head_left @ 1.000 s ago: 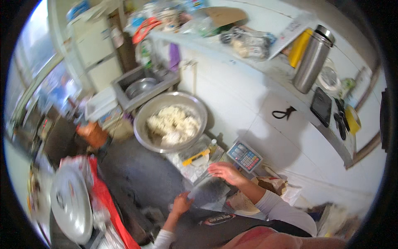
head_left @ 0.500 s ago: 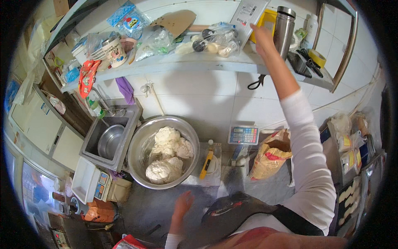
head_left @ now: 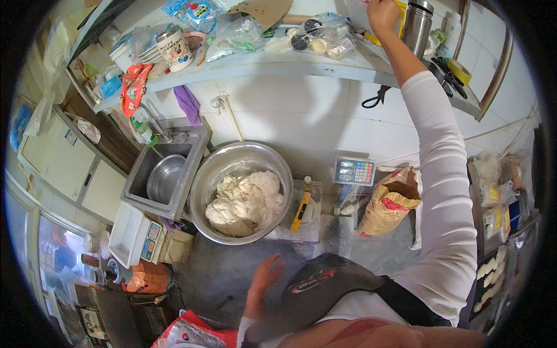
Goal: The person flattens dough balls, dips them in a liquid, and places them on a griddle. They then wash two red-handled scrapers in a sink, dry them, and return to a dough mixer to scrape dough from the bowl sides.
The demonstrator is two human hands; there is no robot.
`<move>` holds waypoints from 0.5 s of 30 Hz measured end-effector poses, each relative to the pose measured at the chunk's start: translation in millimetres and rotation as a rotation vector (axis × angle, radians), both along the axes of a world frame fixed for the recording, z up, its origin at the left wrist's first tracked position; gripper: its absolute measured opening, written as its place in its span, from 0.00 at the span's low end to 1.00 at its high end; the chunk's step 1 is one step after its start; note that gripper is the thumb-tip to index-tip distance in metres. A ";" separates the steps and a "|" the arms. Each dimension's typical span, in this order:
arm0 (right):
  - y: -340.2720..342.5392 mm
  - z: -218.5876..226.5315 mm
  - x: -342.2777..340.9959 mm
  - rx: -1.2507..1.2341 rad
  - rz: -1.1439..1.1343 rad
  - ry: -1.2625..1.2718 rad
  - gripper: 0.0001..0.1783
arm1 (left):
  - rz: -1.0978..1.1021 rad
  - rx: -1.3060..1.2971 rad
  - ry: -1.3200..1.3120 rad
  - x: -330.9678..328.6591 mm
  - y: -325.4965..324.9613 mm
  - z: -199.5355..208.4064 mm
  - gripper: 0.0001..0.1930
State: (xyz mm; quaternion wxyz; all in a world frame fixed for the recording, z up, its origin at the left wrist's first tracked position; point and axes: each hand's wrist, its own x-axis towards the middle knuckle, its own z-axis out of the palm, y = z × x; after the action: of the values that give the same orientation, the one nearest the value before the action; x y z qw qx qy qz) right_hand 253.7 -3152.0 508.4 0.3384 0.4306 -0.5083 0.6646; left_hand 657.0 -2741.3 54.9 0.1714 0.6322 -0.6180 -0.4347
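My right hand (head_left: 384,16) is raised to the shelf at the top edge, its fingers curled closed beside a white box (head_left: 358,14) and a yellow container (head_left: 400,17). The fingertips are partly hidden, so what they grip is unclear. Low in the middle, my left hand (head_left: 267,271) hangs with its fingers apart and nothing in it. Beyond it stands a big steel bowl (head_left: 200,200) with lumpy pale dough (head_left: 246,203) inside.
The shelf (head_left: 261,65) holds a steel flask (head_left: 416,29), a cup (head_left: 174,51) and plastic bags. Left of the bowl is a sink (head_left: 136,188) with a metal pot (head_left: 166,178). A scale display (head_left: 354,171) and an open paper sack (head_left: 390,203) stand right.
The view has shifted, so the shelf sits higher and farther right. My right hand now appears at the top edge, its fingers more curled. The dough lumps lie differently in the bowl.
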 end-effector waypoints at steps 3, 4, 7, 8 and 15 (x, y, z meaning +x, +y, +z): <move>51.8 -0.7 9.5 -0.070 0.086 0.092 0.10 | -0.086 -0.114 -0.013 -12.4 -6.5 2.6 0.20; 73.2 -1.8 11.0 -0.063 0.151 0.096 0.10 | -0.126 -0.199 0.034 -18.5 -9.9 7.3 0.20; 137.3 -5.8 8.4 -0.162 0.313 0.151 0.10 | -0.174 -0.346 0.113 -40.7 -29.5 34.8 0.20; 161.2 -10.3 1.3 -0.030 0.388 0.059 0.11 | -0.158 -0.362 0.112 -47.5 -35.2 47.8 0.20; 269.5 -149.7 21.2 0.481 1.430 -0.611 0.09 | -0.151 -0.380 1.170 -89.4 -105.9 125.4 0.34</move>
State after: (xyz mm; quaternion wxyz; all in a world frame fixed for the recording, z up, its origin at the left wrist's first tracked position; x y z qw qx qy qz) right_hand 274.9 -2882.6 358.6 -0.4233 0.5117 -0.3090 0.6808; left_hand 567.6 -2847.2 180.2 0.5601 0.2021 -0.5313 -0.6026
